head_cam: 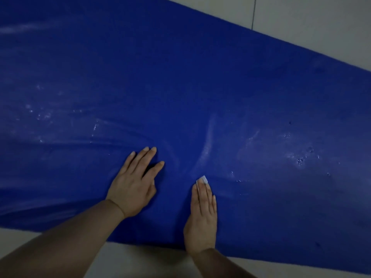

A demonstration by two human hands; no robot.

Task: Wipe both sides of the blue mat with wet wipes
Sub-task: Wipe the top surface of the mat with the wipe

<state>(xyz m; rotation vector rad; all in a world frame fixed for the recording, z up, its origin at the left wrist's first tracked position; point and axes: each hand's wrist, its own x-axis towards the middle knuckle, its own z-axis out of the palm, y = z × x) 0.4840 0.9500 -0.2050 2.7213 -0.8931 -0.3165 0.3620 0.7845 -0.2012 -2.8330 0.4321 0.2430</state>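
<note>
The blue mat (200,87) is spread flat on the pale floor (313,21) and fills most of the view, its near edge lying just in front of the person. Wet streaks and droplets are seen across its middle and right part, and a soft ridge is raised in the surface between the two hands. The left hand (133,185) is laid flat on the mat with its fingers spread wide, holding nothing. The right hand (202,213) is pressed flat with straight fingers over a small wet wipe (202,180), of which only a white corner is seen past the fingertips.

The mat may be bunched or dragged along the floor if the wipe is pushed hard while the left hand's bracing is eased (the ridge suggests it gives readily). The small wipe may slip from under the straight fingers, and patches may be missed. A palm may slide on the wet film.
</note>
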